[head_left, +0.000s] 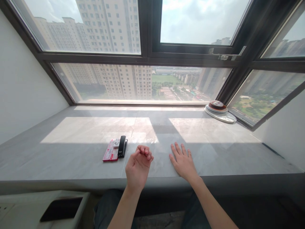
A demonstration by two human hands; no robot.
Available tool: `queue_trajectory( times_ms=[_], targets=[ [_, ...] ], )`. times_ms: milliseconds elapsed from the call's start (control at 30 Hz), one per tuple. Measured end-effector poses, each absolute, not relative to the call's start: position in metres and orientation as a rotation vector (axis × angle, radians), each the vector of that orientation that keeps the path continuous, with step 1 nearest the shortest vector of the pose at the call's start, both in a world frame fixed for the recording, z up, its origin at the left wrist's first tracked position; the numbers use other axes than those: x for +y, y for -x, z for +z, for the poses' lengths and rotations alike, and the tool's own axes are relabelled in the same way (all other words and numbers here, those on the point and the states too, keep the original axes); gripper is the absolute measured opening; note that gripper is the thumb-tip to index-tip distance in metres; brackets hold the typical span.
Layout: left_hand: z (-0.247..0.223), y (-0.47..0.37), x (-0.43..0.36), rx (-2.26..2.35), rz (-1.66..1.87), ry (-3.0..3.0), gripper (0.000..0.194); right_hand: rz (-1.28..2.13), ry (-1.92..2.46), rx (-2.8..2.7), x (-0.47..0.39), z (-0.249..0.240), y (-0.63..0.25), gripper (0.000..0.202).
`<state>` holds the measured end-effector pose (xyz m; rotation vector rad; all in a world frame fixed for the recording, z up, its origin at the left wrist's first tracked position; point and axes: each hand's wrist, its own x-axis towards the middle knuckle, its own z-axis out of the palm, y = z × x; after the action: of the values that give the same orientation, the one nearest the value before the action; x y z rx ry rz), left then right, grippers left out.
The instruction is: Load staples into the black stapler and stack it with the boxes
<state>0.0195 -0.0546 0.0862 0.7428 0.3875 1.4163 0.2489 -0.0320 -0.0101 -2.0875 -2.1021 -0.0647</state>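
My left hand is turned palm up near the front of the window sill. Its fingers are curled in and held together, with nothing visible in them. Palm down on the sill, my right hand lies flat with its fingers spread and holds nothing. To the left of my left hand stands a black stapler, apart from the hand. Flat red-and-white boxes lie against its left side, with a small pale item on them.
A stack of round, plate-like items sits in the back right corner by the window frame. A thin dark strip lies along the right wall. Below the sill at left is a white furniture top with a dark rectangle.
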Motion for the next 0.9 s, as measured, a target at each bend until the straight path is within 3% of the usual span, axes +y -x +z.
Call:
queue_trajectory(
  times_ms=[267, 900],
  targets=[
    [0.133, -0.024, -0.07, 0.118, 1.442, -0.366, 0.011, -0.03, 2.111, -2.101, -0.032, -0.008, -0.248, 0.06],
    [0.128, -0.022, -0.072, 0.175, 1.483, -0.436, 0.011, -0.047, 2.092, -2.097, -0.031, -0.009, -0.248, 0.06]
  ],
)
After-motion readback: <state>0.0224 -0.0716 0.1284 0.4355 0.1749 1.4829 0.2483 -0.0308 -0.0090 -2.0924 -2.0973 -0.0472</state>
